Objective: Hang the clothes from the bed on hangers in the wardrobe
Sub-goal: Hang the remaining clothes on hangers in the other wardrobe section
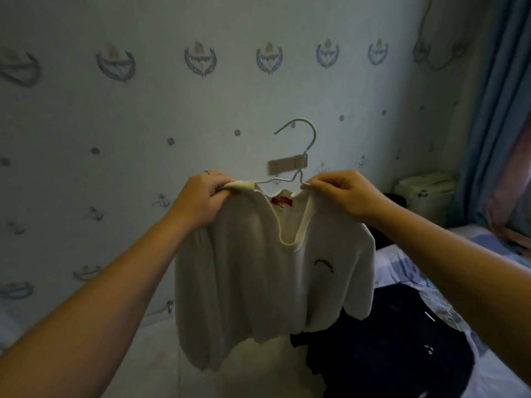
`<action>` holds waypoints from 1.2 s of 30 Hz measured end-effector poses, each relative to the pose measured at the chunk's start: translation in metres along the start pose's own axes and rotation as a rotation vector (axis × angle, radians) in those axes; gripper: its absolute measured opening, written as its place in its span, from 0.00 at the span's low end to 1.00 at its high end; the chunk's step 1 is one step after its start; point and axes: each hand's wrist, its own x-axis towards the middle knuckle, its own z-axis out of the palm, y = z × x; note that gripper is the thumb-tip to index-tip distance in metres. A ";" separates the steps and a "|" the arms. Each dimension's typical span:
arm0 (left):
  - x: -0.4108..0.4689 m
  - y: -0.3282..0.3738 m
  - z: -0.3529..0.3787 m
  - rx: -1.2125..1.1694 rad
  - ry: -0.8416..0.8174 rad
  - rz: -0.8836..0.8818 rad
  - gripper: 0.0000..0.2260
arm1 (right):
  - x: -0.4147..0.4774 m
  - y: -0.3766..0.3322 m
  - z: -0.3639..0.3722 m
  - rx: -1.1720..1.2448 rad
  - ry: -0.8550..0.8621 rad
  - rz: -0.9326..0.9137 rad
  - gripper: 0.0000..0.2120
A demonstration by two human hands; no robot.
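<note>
Two bare forearms reach in from the lower corners and meet at the shoulders of a white knitted sweater (258,277), held up in the air in front of the patterned wall (143,110). On the left hand (201,198), the fingers (221,186) are curled tight around the bunched knit at one end of the neckline. The right hand (343,193) pinches the other side of the neck between thumb and fingers (319,183), and seems to catch the wire there too. A thin pale wire hanger (314,137) sits partly inside the garment. Its hook stands free above the collar, and a short run of its shoulder wire shows across the open V-neck, just above a red label (278,201). How far the hanger's ends reach into the shoulders is hidden by the hands and the knit. The body and sleeves hang loose below, with a small dark emblem (324,265) on the chest. Lower right, the bed (402,262) carries a heap of dark clothes (385,349), just behind and below the sweater's hem. A blue curtain (488,124) hangs at the far right, and a pale socket plate (284,165) sits on the wall behind the hook. I judge the task to be early or midway. This one sweater is being settled onto its hanger and has not yet gone to the wardrobe, which is out of view. At least the dark clothes are left to hang.
</note>
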 end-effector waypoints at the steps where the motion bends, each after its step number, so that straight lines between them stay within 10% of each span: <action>1: -0.009 -0.001 -0.011 -0.002 0.006 -0.031 0.11 | 0.001 -0.012 0.005 0.002 -0.007 -0.016 0.11; 20: -0.237 0.114 -0.167 0.043 0.179 -0.440 0.09 | -0.094 -0.162 0.012 0.119 -0.210 -0.237 0.07; 36: -0.423 0.260 -0.302 0.571 0.451 -0.453 0.15 | -0.193 -0.350 0.047 0.309 -0.315 -0.588 0.08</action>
